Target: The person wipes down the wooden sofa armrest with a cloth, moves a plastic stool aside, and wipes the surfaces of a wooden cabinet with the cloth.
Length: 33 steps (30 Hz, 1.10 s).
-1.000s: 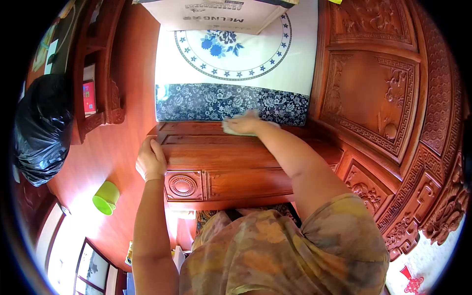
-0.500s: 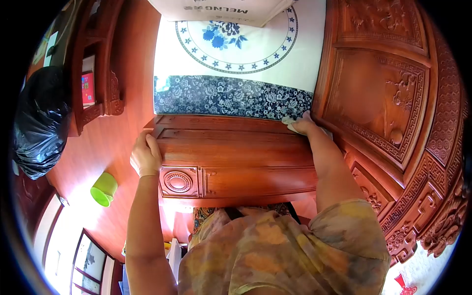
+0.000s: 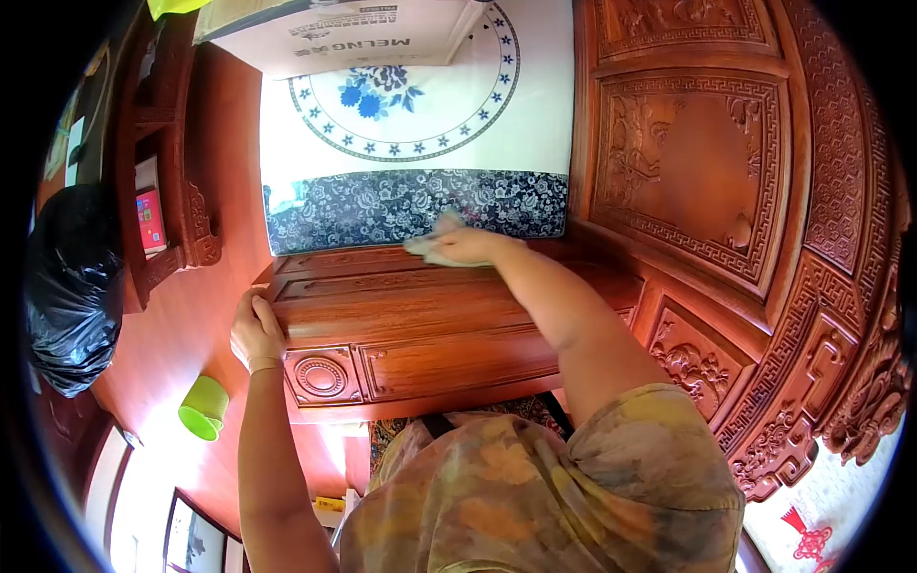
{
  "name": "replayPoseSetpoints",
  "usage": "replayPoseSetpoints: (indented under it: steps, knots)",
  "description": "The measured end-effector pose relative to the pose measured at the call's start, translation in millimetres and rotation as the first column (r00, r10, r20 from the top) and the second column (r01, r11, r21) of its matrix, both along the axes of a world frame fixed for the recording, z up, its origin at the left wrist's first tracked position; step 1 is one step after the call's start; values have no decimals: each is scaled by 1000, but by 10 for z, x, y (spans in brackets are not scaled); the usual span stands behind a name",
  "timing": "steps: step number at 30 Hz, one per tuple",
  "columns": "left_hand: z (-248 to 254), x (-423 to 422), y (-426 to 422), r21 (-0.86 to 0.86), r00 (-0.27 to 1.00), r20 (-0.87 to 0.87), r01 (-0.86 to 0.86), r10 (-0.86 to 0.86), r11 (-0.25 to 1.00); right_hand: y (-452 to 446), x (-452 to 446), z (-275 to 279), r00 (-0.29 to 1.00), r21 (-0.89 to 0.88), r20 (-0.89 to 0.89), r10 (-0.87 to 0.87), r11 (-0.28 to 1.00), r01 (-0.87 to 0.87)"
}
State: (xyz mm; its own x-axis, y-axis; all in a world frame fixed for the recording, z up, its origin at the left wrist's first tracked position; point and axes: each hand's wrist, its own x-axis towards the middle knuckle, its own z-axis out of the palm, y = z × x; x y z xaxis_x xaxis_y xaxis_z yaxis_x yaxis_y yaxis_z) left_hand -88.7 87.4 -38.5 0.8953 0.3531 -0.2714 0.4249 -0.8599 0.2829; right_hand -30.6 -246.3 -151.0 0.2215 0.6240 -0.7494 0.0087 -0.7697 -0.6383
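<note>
My right hand point(image 3: 460, 244) presses a pale cloth point(image 3: 420, 250) on the wooden top just below the dark blue floral band point(image 3: 382, 202) of the table cover; motion blurs its fingers a little. At the left end of the carved red-brown wooden furniture point(image 3: 420, 310), my left hand point(image 3: 256, 329) is wrapped over the corner. A white mat with a blue flower ring point(image 3: 401, 110) lies beyond the floral band.
A cardboard box point(image 3: 334, 43) stands on the mat. Carved wooden panels point(image 3: 707, 162) rise at the right. To the left are a shelf unit point(image 3: 158, 124), a black plastic bag point(image 3: 74, 296) and a green bin point(image 3: 202, 409) on the floor.
My right hand with the cloth went from mid-edge to the right end, and is now back near the middle. My left hand stays at the corner. The view has shifted.
</note>
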Motion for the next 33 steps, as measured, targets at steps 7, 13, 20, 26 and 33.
replayPoseSetpoints:
  steps: [7,13,20,26,33]
  knots:
    - [-25,-11,0,23,1000,14,-10,10,1000,-1484,-260,-224,824,-711,158,-544,516,477]
    - [-6,-13,10,-13,998,49,38,-38,999,-1280,-144,-154,992,-675,-19,-128,733,82]
    - [2,3,3,5,999,33,14,-14,1000,-1442,-193,-134,991,-658,40,-127,743,122]
    - [16,0,-10,-10,1000,17,-24,25,1000,-1377,-155,-264,996,-852,-90,-5,518,-74]
    - [26,11,-35,10,999,4,-39,39,999,-1364,-178,131,995,-850,91,-27,518,92]
